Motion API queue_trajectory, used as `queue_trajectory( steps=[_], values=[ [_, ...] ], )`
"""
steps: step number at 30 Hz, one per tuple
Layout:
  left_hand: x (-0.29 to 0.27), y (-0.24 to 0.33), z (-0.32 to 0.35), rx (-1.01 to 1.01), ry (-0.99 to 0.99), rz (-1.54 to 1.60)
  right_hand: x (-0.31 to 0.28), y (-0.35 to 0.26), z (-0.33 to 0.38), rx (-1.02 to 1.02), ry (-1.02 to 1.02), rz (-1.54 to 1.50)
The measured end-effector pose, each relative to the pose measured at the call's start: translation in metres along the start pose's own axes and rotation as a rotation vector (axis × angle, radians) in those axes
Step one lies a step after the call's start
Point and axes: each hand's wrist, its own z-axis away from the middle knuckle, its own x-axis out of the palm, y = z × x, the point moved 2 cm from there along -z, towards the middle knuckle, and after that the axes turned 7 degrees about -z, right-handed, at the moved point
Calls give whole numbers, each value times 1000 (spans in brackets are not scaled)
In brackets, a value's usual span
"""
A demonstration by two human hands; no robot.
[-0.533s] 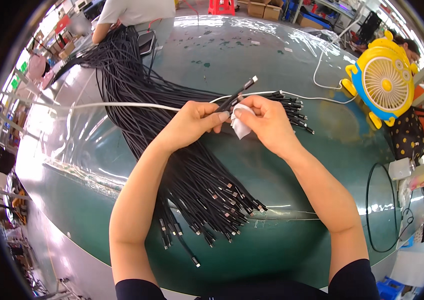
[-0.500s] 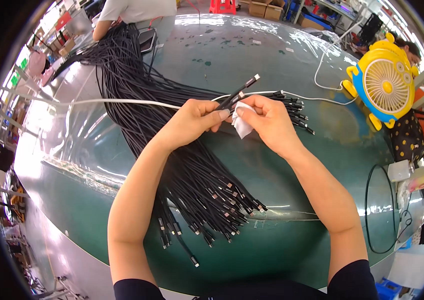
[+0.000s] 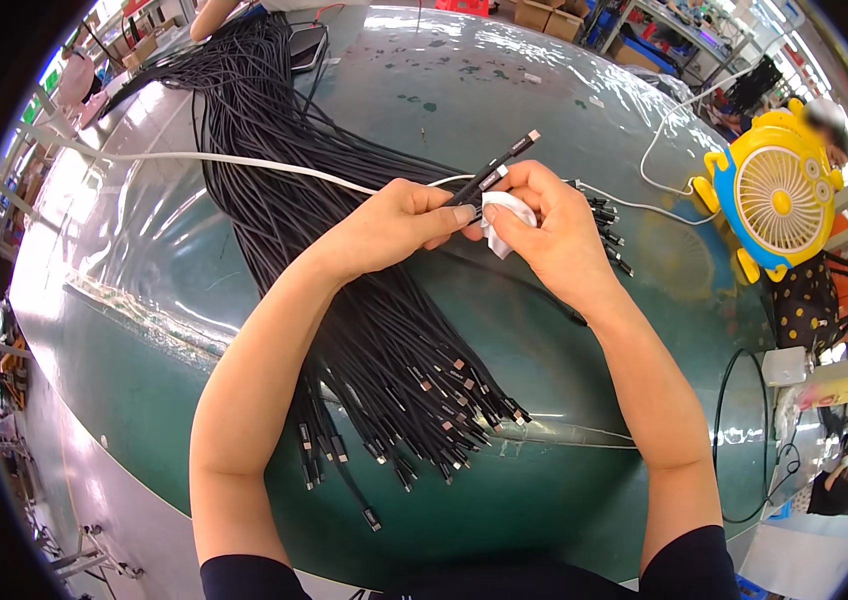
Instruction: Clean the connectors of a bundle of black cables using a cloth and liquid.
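Observation:
Black cables [image 3: 506, 158] with metal connector ends stick up between my hands over the table. My left hand [image 3: 384, 228] is closed, pinching them between thumb and fingers. My right hand [image 3: 561, 232] is closed on a crumpled white cloth [image 3: 513, 213], held right against the cable ends; whether it is cloth or tissue is hard to tell. Under my forearms a large bundle of black cables [image 3: 262, 150] runs from the far left toward me, its connector ends [image 3: 449, 395] fanned out in front. More cable ends [image 3: 612, 232] lie just beyond my right wrist.
A green-topped table [image 3: 524, 500] carries everything. A yellow and blue fan [image 3: 782, 200] stands at the right, its white cord [image 3: 654, 150] trailing over the table. Another white cord [image 3: 244, 160] crosses the bundle. A black cable loop [image 3: 719, 430] hangs near the right edge.
The view has shifted slightly. The white cloth is bunched closer in my right hand, against the connectors. A loose cable end now shows below my right hand.

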Motion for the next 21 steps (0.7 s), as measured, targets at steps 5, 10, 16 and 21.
queue_trajectory(
  steps=[5, 10, 16, 21],
  values=[
    [-1, -1, 0, 2, 7, -2, 1, -1, 5, -64, -2, 11],
    [0, -3, -1, 0, 8, -32, -3, 8, -1, 9, -40, 84],
    [-1, -1, 0, 14, 0, 24, -1, 5, -2, 24, -74, 61],
    [2, -5, -2, 6, 8, 43, 2, 1, 7, -69, -39, 279]
  ],
)
